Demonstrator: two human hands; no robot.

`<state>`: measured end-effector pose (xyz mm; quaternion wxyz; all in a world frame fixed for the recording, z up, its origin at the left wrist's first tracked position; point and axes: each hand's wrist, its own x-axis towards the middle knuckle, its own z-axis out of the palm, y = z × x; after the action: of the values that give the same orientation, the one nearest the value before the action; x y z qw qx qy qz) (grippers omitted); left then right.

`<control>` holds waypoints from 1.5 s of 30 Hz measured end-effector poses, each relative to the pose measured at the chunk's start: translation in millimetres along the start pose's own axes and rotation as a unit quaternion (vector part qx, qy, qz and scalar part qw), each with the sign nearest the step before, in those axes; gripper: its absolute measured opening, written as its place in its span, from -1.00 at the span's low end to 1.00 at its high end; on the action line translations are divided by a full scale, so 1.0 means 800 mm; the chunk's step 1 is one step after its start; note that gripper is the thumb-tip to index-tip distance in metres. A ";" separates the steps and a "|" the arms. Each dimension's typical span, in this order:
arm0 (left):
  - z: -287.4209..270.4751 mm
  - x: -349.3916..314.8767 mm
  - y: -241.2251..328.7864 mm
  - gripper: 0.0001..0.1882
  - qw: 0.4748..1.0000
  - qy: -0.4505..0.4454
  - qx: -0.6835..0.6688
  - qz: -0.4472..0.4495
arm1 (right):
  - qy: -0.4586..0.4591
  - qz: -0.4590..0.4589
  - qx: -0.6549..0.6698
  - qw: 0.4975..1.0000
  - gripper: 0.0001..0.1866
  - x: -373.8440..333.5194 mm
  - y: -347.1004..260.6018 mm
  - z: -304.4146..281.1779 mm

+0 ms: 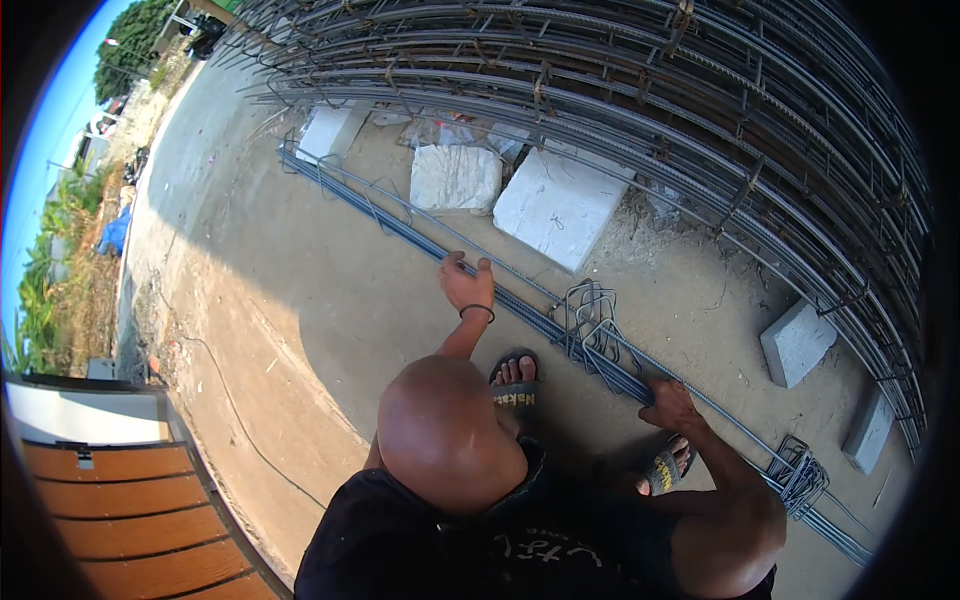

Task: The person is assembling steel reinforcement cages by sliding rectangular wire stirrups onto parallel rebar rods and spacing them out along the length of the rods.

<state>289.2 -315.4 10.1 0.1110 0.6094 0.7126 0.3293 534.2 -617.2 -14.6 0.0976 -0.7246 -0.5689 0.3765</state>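
The rebar bundle point(525, 312) lies slantwise on the concrete floor point(370, 300), in front of the crouching person's sandals point(516, 385). The right hand point(672, 404) has its fingers curled in close around the bars, though their tips are hidden. The left hand point(467, 286) is farther along, fingers loosely parted over the bundle with thumb and forefinger spread; whether they bear on the steel I cannot tell. Hands set well apart like this probably steady such long, whippy bars. Bent stirrups point(590, 330) are gathered on the bundle between the hands, likely bunched to keep them together; a second stirrup cluster point(797, 478) sits beyond the right hand. Farther out, stacked rebar cages point(640, 90) loom above a white slab point(565, 205) and a grey concrete block point(798, 343), which presumably helps hold them off the ground.
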 end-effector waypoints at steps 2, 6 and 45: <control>-0.012 0.019 -0.040 -0.68 0.969 -0.106 -0.087 -0.205 | -0.030 0.005 0.025 0.999 -0.55 -0.005 -0.004 -0.006; 0.001 0.031 -0.068 -0.70 0.780 -0.325 -0.383 -0.373 | -0.053 0.040 0.088 0.994 -0.58 -0.019 -0.017 -0.018; -0.077 0.024 -0.184 -0.83 0.808 -0.371 -0.310 -0.336 | 0.036 0.129 0.033 0.990 -0.59 -0.069 -0.071 0.075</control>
<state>133.0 -323.9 -27.4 0.6541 0.3411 0.6371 0.2236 448.4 -664.9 -0.1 0.0932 -0.8014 -0.4540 0.3780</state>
